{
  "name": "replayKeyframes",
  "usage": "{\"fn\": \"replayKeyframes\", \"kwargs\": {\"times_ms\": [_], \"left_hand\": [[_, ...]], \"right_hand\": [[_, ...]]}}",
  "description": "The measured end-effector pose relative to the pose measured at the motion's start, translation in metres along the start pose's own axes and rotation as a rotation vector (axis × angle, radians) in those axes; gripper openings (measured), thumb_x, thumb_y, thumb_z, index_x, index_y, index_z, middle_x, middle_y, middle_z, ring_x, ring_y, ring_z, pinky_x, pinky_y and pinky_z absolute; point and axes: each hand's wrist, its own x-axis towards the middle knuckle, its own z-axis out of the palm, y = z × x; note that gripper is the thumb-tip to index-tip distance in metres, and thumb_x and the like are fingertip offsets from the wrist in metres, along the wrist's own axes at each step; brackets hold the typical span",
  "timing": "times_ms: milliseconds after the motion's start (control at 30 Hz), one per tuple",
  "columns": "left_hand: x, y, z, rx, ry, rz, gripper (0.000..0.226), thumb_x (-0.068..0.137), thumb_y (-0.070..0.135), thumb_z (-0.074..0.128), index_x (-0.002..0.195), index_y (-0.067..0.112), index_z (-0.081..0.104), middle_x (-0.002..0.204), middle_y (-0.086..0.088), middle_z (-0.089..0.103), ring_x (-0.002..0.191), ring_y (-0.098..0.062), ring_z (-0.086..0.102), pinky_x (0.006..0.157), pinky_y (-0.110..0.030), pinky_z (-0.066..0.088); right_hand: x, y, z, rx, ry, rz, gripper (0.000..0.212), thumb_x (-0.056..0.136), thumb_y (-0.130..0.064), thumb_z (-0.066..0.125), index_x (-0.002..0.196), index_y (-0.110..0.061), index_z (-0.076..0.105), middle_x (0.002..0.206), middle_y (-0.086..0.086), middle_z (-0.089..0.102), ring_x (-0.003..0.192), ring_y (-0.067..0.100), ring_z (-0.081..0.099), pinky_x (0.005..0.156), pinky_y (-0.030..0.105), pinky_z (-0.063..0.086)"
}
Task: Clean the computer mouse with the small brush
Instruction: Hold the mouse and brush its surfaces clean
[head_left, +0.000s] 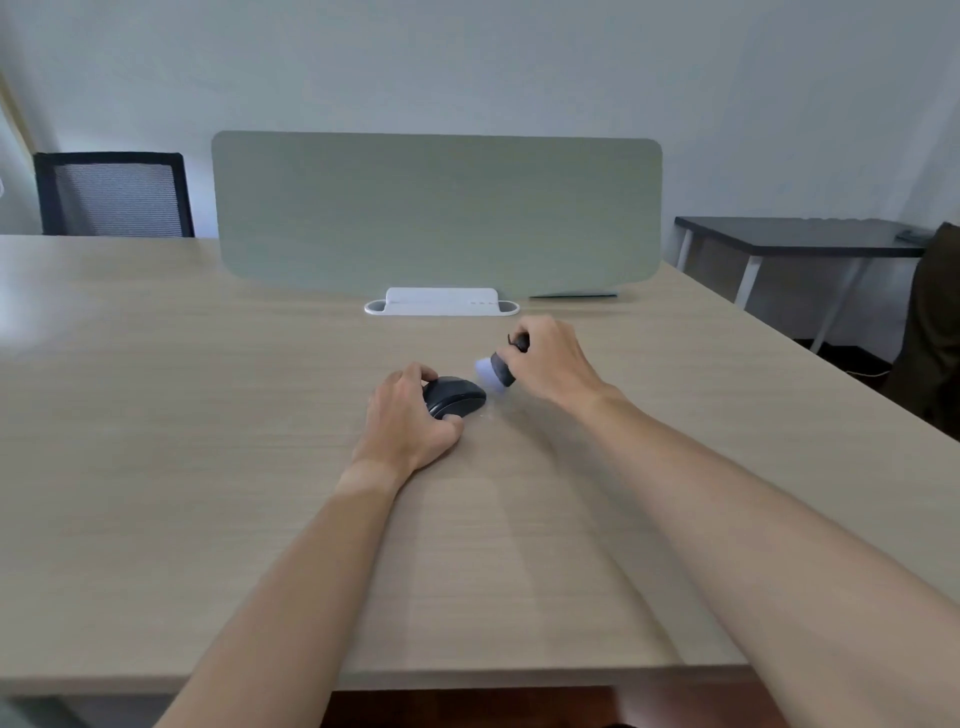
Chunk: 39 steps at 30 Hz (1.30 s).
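Left hand grips black mouse on desk; right hand clutches small brush just beside mouse.

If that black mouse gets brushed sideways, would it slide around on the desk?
Probably, if let go: the mouse looks small and smooth, resting on a smooth wooden desk. The left hand grips it, likely to steady it. The brush has soft-looking bristles, so pushes should be gentle.

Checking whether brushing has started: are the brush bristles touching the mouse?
Cannot tell. In the head view, the brush bristles sit just above the mouse; blur hides any gap.
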Motion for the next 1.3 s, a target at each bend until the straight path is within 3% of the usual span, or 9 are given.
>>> {"fn": "replayKeyframes", "kwargs": {"times_ms": [100,200,333,533,700,833,933,1100,1300], "left_hand": [[0.000,-0.001,0.002,0.054,-0.005,-0.002,0.045,0.057,0.040,0.055,0.099,0.025,0.050,0.093,0.003,0.061,0.092,-0.022,0.055,0.080,-0.035,0.042],[0.001,-0.001,0.003,0.088,0.019,0.001,0.045,0.061,0.040,0.060,0.101,0.024,0.049,0.093,0.002,0.058,0.094,-0.024,0.054,0.079,-0.032,0.034],[0.000,-0.001,0.003,0.067,0.004,0.016,0.044,0.064,0.035,0.063,0.103,0.020,0.050,0.094,0.001,0.058,0.096,-0.025,0.053,0.082,-0.033,0.037],[0.001,0.001,0.002,0.062,0.006,0.011,0.045,0.062,0.036,0.059,0.103,0.019,0.050,0.096,0.001,0.058,0.095,-0.025,0.053,0.082,-0.033,0.037],[-0.001,0.001,0.002,0.054,0.018,0.020,0.050,0.060,0.036,0.058,0.106,0.017,0.050,0.097,0.001,0.060,0.098,-0.026,0.054,0.083,-0.031,0.035],[-0.001,0.004,-0.002,-0.018,0.021,0.026,0.044,0.062,0.028,0.067,0.101,0.020,0.049,0.103,0.005,0.060,0.098,-0.025,0.058,0.086,-0.035,0.040],[-0.002,0.003,-0.002,-0.036,0.013,0.018,0.057,0.060,0.031,0.064,0.112,0.017,0.046,0.102,0.008,0.061,0.105,-0.024,0.057,0.091,-0.035,0.038],[-0.002,0.002,0.000,-0.013,0.024,-0.008,0.080,0.059,0.036,0.061,0.130,0.014,0.032,0.096,-0.004,0.059,0.100,-0.028,0.055,0.091,-0.035,0.039],[0.000,0.001,-0.001,-0.005,0.031,0.002,0.080,0.059,0.036,0.061,0.130,0.013,0.034,0.096,-0.005,0.060,0.099,-0.030,0.057,0.089,-0.038,0.042]], "right_hand": [[0.004,-0.011,-0.001,0.123,0.007,0.052,0.026,0.082,-0.010,0.061,0.067,0.010,0.055,0.066,0.009,0.045,0.062,0.019,0.036,0.053,0.030,0.030],[0.004,-0.012,0.002,0.114,-0.102,0.111,0.025,0.084,-0.014,0.061,0.061,-0.005,0.055,0.062,0.005,0.046,0.058,0.019,0.037,0.044,0.022,0.029],[0.006,-0.003,0.003,0.020,-0.060,0.133,0.030,0.085,-0.011,0.057,0.059,-0.005,0.043,0.065,0.007,0.042,0.065,0.023,0.036,0.053,0.030,0.029],[0.003,-0.011,0.006,0.121,-0.056,0.075,0.027,0.084,-0.014,0.065,0.082,0.013,0.067,0.071,0.013,0.056,0.070,0.018,0.045,0.058,0.031,0.038],[0.010,-0.011,0.009,-0.013,0.000,0.031,0.034,0.083,-0.014,0.060,0.058,-0.010,0.037,0.062,0.008,0.042,0.065,0.026,0.036,0.054,0.032,0.031],[0.008,-0.044,0.011,0.144,-0.080,-0.063,0.024,0.083,-0.016,0.066,0.074,0.006,0.063,0.070,0.005,0.057,0.066,0.018,0.046,0.051,0.019,0.034],[0.011,-0.048,0.016,0.077,-0.174,-0.046,0.023,0.080,-0.014,0.066,0.077,0.008,0.067,0.074,0.014,0.067,0.067,0.023,0.054,0.054,0.028,0.040],[0.017,-0.037,0.011,-0.093,-0.082,0.030,0.029,0.076,-0.007,0.055,0.055,-0.013,0.035,0.064,0.010,0.036,0.067,0.030,0.037,0.048,0.031,0.027],[0.008,-0.025,0.014,0.085,-0.093,0.096,0.025,0.082,-0.012,0.062,0.068,0.008,0.060,0.068,0.007,0.048,0.067,0.018,0.041,0.057,0.029,0.032]]}}
